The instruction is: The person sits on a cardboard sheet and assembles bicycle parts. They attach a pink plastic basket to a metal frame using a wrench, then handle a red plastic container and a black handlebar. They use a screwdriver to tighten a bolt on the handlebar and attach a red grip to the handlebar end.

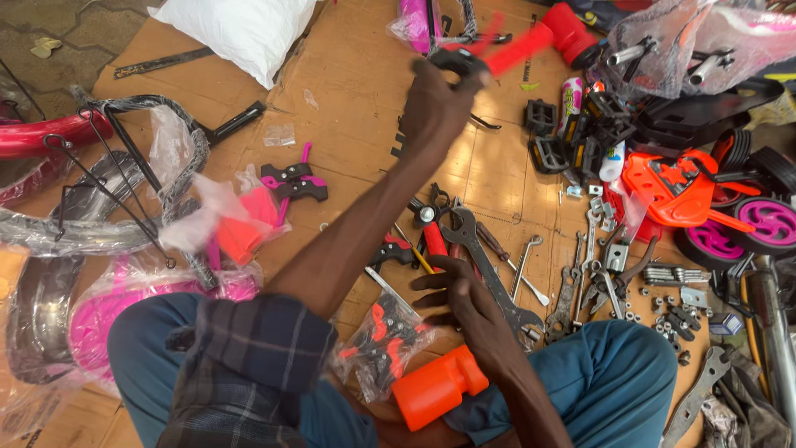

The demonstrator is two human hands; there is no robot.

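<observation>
Seen from above, looking down at a seated person's lap and a cardboard sheet (356, 75) spread on the floor. Left hand (438, 104) raised far out over the cardboard, fingers clamped around the black end of a red-gripped handlebar part (506, 51), blurred; long axis slanting up and away to the far right. Right hand (452, 290) low and near, just ahead of the knees, fingers spread and curled, closed on nothing, resting among loose tools. Directly under and beside it: a large open-ended spanner (489, 270), long axis running from far-left to near-right, and a red-handled tool (433, 236) just beyond the fingertips. Right hand clearly the nearer of the two to the spanner; left arm crossing above it. Orange plastic piece (438, 386) lying against the near thigh. Farther right, a scatter of nuts and small spanners (655, 303), black pedals (551, 141), pink-hubbed small wheels (767, 224). To the left, plastic-wrapped pink and red frame parts (124, 290), a white sack (240, 29) at the far edge, paving stones beyond.
</observation>
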